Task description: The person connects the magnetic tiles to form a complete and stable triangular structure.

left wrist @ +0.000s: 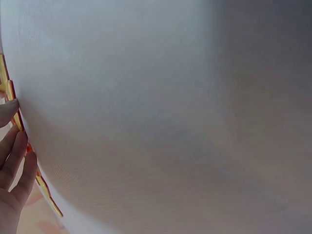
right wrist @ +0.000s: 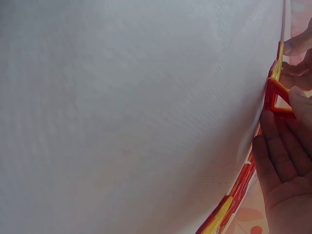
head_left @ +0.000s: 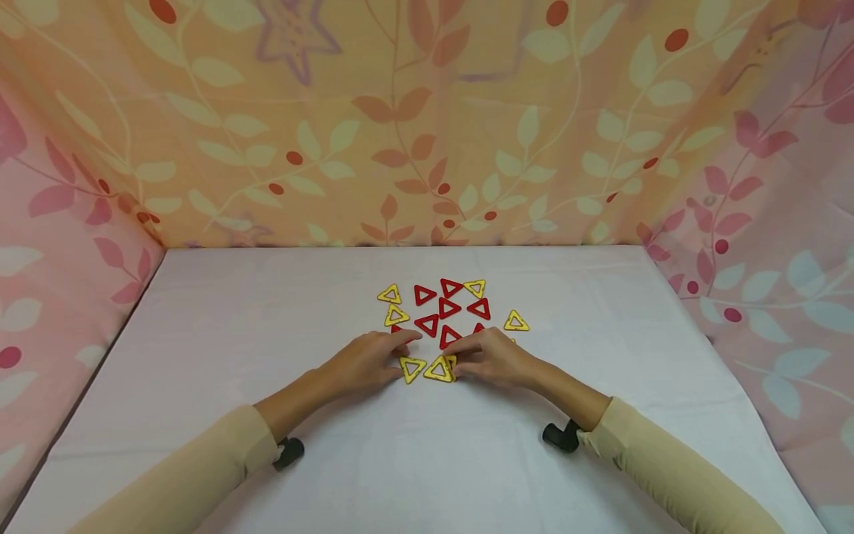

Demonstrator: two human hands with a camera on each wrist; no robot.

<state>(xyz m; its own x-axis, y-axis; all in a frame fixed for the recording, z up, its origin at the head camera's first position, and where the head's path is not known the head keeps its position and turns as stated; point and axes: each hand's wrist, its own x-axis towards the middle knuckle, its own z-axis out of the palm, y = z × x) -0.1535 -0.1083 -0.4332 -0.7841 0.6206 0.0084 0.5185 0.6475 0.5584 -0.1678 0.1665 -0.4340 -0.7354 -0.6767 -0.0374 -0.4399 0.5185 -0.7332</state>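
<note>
My left hand point(head_left: 363, 363) holds a flat yellow triangle frame point(head_left: 412, 368) at its left side, with the thumb at the edge and the other fingers partly hidden. Beside it lies another yellow triangle point(head_left: 439, 369), near the front of the group. Thumb and fingers of my right hand point(head_left: 497, 357) pinch a tilted triangle frame point(right wrist: 279, 100) at the right of that piece. This gripped triangle looks yellow in the head view and red-orange in the right wrist view. Just beyond the hands lie red triangles point(head_left: 427, 324), some partly covered by the fingers.
Several red and yellow triangles spread behind the hands, among them a yellow one point(head_left: 390, 294) at left and another yellow one point(head_left: 516, 321) at right. A white cloth point(head_left: 267, 297) covers the table. Patterned curtains point(head_left: 400, 148) stand at the back and both sides.
</note>
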